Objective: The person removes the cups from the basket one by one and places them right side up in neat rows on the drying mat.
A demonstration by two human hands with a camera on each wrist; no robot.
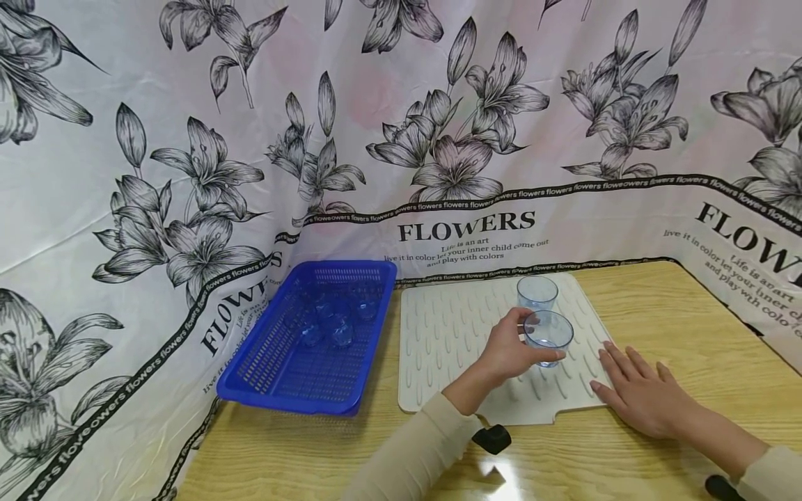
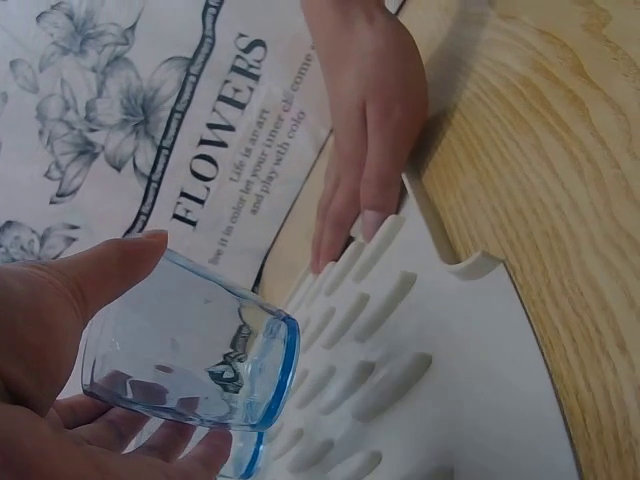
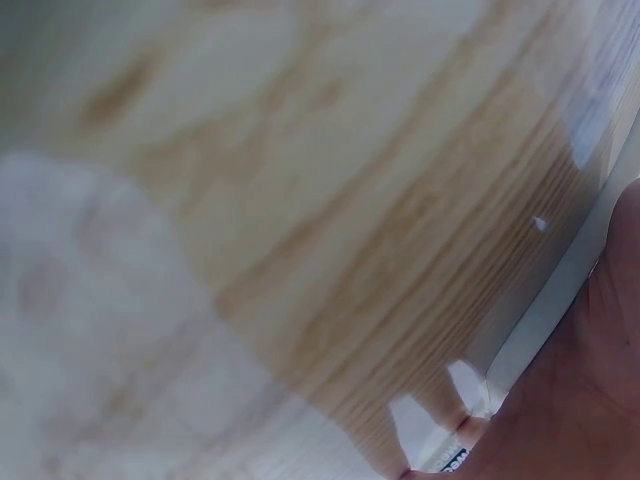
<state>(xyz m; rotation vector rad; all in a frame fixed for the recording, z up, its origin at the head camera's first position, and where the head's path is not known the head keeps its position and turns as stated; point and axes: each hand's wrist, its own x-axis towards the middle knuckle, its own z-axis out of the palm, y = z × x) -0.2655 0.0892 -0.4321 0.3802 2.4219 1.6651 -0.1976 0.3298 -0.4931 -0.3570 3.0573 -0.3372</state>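
Note:
My left hand [image 1: 509, 346] grips a clear bluish drinking glass [image 1: 548, 330] over the right part of a white ridged draining mat [image 1: 438, 348]. In the left wrist view the thumb and fingers wrap around the glass [image 2: 190, 345], and its thick blue base points at the mat's ridges. Just behind it, a second similar glass [image 1: 537, 292] stands on the mat. My right hand [image 1: 651, 396] lies flat with fingers spread, fingertips at the mat's right edge. In the right wrist view only part of that hand [image 3: 570, 400] shows beside the wood surface.
A blue plastic basket [image 1: 294, 379] stands left of the mat, with several clear glasses [image 1: 341, 330] inside. The wooden table [image 1: 658, 306] extends around the mat. A floral printed curtain [image 1: 376, 167] hangs behind and along the left and right.

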